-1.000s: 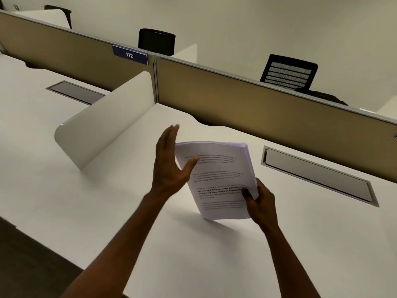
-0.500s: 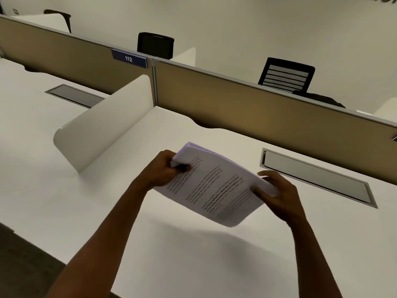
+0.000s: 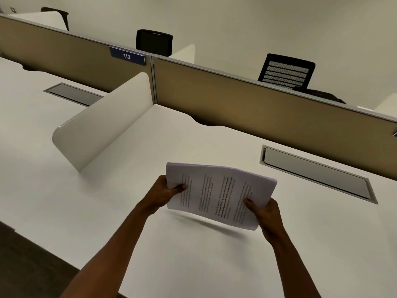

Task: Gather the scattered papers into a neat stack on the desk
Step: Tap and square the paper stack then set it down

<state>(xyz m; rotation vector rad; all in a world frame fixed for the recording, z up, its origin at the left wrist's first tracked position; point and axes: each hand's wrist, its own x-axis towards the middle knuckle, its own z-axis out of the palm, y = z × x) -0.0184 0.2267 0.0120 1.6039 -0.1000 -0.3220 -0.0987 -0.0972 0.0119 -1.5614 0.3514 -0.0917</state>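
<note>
A thick stack of printed white papers [image 3: 217, 194] hangs a little above the white desk [image 3: 193, 265], turned sideways so its text lines run up and down. My left hand [image 3: 166, 191] grips its left short edge, thumb on top. My right hand [image 3: 265, 212] grips the lower right corner, thumb on the top sheet. The stack sags slightly in the middle and casts a thin shadow on the desk below it. No loose sheets show elsewhere on the desk.
A curved white side divider [image 3: 103, 127] stands to the left. A tan partition wall [image 3: 268, 108] with a "112" label [image 3: 127, 56] runs along the back. A grey cable flap [image 3: 318, 173] lies at the right, another [image 3: 73, 93] on the neighbouring desk. Black chairs [image 3: 286, 72] stand behind the partition.
The stack went from upright in my right hand to sideways in both hands. My left hand closed on its edge, and the stack has now levelled out and lowered toward the desk.
</note>
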